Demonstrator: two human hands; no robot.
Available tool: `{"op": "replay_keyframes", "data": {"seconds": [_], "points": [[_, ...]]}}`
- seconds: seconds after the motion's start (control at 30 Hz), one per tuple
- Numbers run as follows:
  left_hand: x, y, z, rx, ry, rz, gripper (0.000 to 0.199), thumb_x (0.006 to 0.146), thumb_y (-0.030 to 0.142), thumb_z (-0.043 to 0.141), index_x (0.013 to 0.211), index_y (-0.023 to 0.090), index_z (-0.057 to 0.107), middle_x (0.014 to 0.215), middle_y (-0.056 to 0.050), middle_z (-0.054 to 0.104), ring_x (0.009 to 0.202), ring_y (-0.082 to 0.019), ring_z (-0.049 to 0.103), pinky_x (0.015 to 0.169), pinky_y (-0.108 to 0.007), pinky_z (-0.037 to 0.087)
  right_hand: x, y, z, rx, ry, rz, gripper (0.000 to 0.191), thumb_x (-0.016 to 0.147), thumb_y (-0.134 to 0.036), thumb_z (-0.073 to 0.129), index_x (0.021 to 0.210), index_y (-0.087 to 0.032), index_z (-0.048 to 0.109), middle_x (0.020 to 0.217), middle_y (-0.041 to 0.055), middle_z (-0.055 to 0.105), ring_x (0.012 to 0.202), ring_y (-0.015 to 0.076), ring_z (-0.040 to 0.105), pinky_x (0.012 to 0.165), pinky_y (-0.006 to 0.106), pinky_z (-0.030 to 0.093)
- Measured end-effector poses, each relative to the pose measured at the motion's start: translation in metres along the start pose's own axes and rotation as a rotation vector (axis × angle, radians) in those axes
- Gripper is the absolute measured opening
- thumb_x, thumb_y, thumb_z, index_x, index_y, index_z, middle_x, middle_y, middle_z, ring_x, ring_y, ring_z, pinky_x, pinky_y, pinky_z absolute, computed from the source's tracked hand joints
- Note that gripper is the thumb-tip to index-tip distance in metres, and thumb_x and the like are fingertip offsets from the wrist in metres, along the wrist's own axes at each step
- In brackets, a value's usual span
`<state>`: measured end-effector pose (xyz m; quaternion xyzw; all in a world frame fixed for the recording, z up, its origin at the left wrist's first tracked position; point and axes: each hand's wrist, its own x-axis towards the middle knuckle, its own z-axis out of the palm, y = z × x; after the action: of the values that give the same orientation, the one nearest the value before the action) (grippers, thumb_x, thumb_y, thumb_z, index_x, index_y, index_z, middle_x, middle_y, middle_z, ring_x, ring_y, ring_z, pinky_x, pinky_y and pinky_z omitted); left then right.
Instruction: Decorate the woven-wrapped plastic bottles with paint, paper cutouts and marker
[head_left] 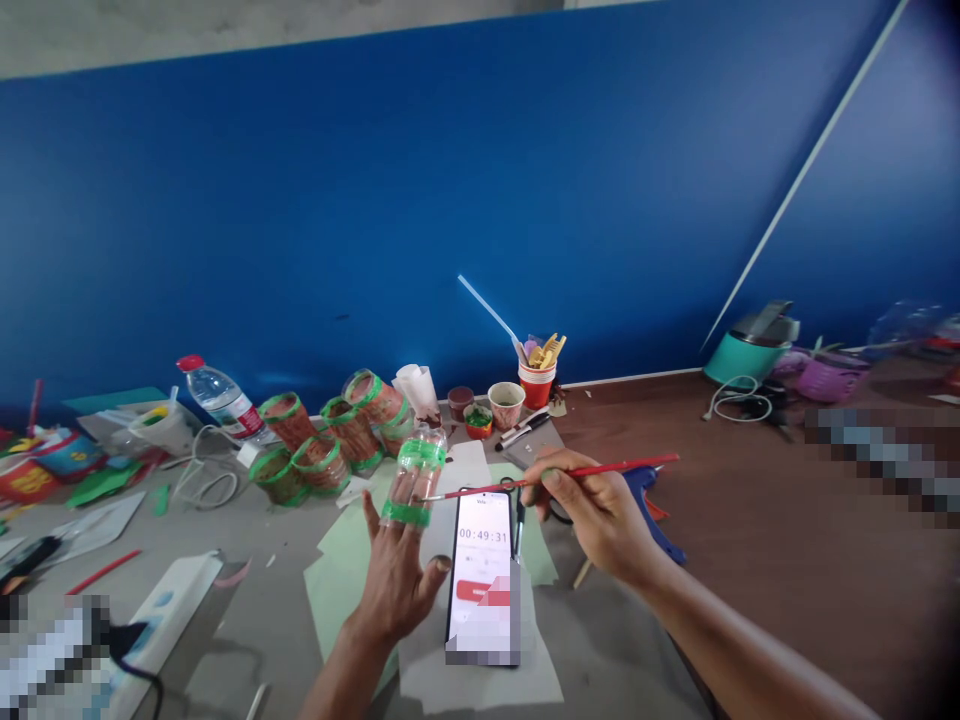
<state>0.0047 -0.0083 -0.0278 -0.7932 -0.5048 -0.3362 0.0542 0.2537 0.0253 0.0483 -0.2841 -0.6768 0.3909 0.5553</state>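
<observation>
A clear cut plastic bottle piece (409, 487) with green painted bands at both ends is slipped over the middle fingers of my left hand (394, 580), which holds it up from inside. The thumb and little finger of that hand stick out at the sides. My right hand (592, 505) pinches a thin paintbrush (487, 489) with a red handle. Its tip touches or nearly touches the bottle piece just above the lower green band. Beneath the brush lies a lit phone (481, 560) with a timer on its screen, resting on white paper (536, 685).
Behind stand several brown-and-green painted cups (351, 432), a small green paint pot (478, 422), a white cup (506, 405) and a red cup (537, 387) of wooden cutlery. A water bottle (225, 402) leans at left. A blue glue gun (651, 510) lies by my right wrist.
</observation>
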Motion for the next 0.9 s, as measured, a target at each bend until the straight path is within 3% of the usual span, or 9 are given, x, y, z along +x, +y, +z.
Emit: {"op": "replay_keyframes", "data": {"seconds": [0.13,0.3,0.47,0.6,0.73,0.9], "points": [[-0.0012,-0.0017,0.0008,0.011,0.000,0.020,0.076,0.089,0.063,0.033,0.152,0.027,0.011,0.153,-0.014,0.034,0.142,-0.034,0.025,0.113,-0.060,-0.011,0.0000,0.0008,0.0000,-0.074,0.100,-0.063,0.023,0.095,-0.032,0.048,0.088,-0.019,0.066,0.077,0.0048,0.064,0.058,0.0138,0.059,0.057,0.029,0.051],[-0.0019,-0.0040,0.0022,0.060,-0.020,0.023,0.077,0.089,0.063,0.034,0.152,0.026,0.012,0.153,-0.015,0.033,0.142,-0.035,0.025,0.112,-0.061,-0.012,0.0010,-0.0015,-0.0011,0.016,-0.016,0.015,0.025,0.096,-0.032,0.047,0.089,-0.018,0.066,0.077,0.0051,0.064,0.059,0.0148,0.060,0.053,0.028,0.051],[-0.0015,-0.0039,0.0028,0.117,-0.046,0.034,0.082,0.087,0.064,0.040,0.152,0.023,0.011,0.152,-0.017,0.034,0.142,-0.036,0.025,0.111,-0.062,-0.014,0.0020,-0.0044,-0.0015,-0.038,0.077,-0.025,0.023,0.095,-0.032,0.049,0.087,-0.017,0.064,0.077,0.0046,0.064,0.058,0.0137,0.059,0.055,0.028,0.050],[-0.0008,-0.0038,0.0021,0.153,-0.050,0.033,0.083,0.086,0.061,0.044,0.152,0.022,0.011,0.151,-0.018,0.035,0.140,-0.037,0.028,0.110,-0.062,-0.014,0.0019,-0.0055,-0.0017,0.012,-0.031,0.032,0.025,0.095,-0.033,0.048,0.085,-0.017,0.064,0.076,0.0047,0.063,0.059,0.0144,0.060,0.053,0.027,0.051],[-0.0007,-0.0033,0.0016,0.192,-0.045,0.064,0.083,0.086,0.060,0.044,0.152,0.020,0.011,0.149,-0.020,0.038,0.140,-0.038,0.030,0.110,-0.062,-0.014,0.0024,-0.0049,-0.0020,-0.038,0.076,-0.015,0.023,0.095,-0.032,0.049,0.088,-0.017,0.064,0.077,0.0047,0.064,0.057,0.0134,0.060,0.055,0.028,0.050],[-0.0014,-0.0029,0.0022,0.292,-0.058,0.077,0.082,0.089,0.060,0.038,0.151,0.014,0.013,0.148,-0.022,0.039,0.139,-0.038,0.030,0.111,-0.063,-0.011,0.0021,-0.0053,-0.0008,-0.022,-0.019,0.025,0.024,0.095,-0.031,0.048,0.086,-0.016,0.065,0.077,0.0053,0.064,0.060,0.0143,0.061,0.055,0.027,0.051]]}}
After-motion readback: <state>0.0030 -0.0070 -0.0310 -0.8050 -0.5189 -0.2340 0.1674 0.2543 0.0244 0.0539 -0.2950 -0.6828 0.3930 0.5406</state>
